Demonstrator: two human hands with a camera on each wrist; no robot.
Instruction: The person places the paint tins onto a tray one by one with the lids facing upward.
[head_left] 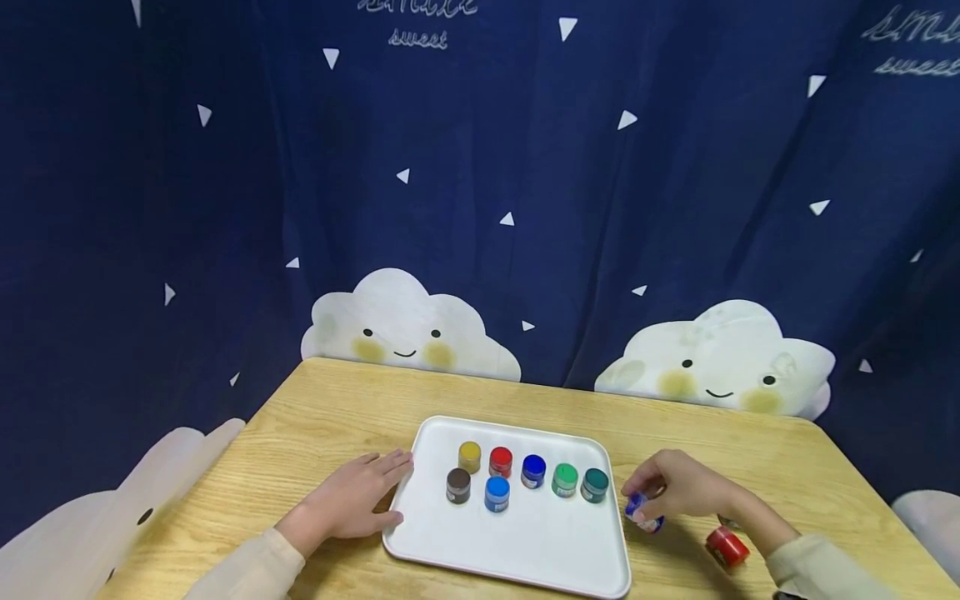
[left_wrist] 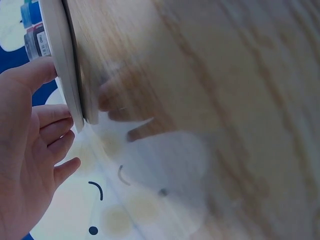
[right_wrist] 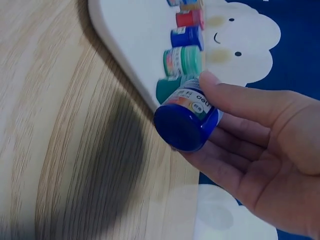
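My right hand (head_left: 678, 485) pinches a dark blue paint jar (right_wrist: 182, 125) between thumb and fingers, just off the tray's right edge. In the right wrist view the jar is tilted, its blue end toward the camera and its printed label showing. My left hand (head_left: 352, 500) touches the left rim of the white tray (head_left: 525, 546), fingers extended. On the tray, a yellow jar (head_left: 469, 457), red jar (head_left: 500, 461), blue jar (head_left: 533, 471), green jar (head_left: 565, 479) and teal jar (head_left: 595, 485) form a back row. A brown jar (head_left: 458, 485) and a light blue jar (head_left: 497, 493) stand in front.
Another red jar (head_left: 727, 547) lies on its side on the wooden table (head_left: 360, 404), below my right wrist. Beside it, a small object (head_left: 727, 522) is mostly hidden by that wrist. A navy curtain (head_left: 480, 167) with white clouds hangs behind the table.
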